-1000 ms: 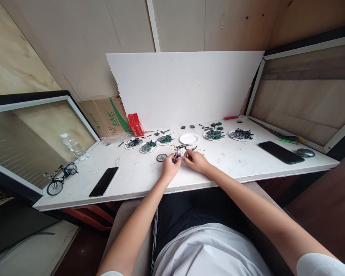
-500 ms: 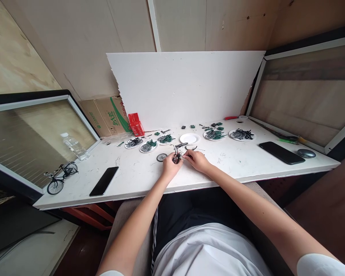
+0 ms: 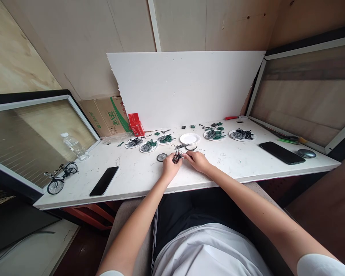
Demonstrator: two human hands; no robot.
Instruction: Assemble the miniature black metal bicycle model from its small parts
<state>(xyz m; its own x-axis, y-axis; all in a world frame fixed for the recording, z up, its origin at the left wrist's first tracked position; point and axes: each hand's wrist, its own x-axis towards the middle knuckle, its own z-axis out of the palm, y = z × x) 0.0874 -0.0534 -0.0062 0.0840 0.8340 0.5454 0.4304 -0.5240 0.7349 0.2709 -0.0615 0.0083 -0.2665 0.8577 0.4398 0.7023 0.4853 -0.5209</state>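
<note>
My left hand [image 3: 171,165] is closed around a partly built black model bicycle [image 3: 177,156], its frame standing up from my fingers. Close beside it, my right hand [image 3: 197,160] has thumb and fingers pinched at the bicycle's right side. What sits in that pinch is too small to make out. A loose spoked wheel [image 3: 161,157] lies on the table just left of my left hand. Behind my right hand lies a dark curved part [image 3: 192,148]. A whole black model bicycle [image 3: 62,177] stands at the table's left end.
Small plates of black and green parts, such as one plate [image 3: 148,150], line the back, around a bare white plate [image 3: 189,134]. Phones lie left [image 3: 104,181] and right [image 3: 281,152], with a mouse [image 3: 306,153] at the right end. A bottle [image 3: 74,145] stands left.
The model bicycle is tilted very slightly differently in my left hand. Both hands stay in nearly the same place.
</note>
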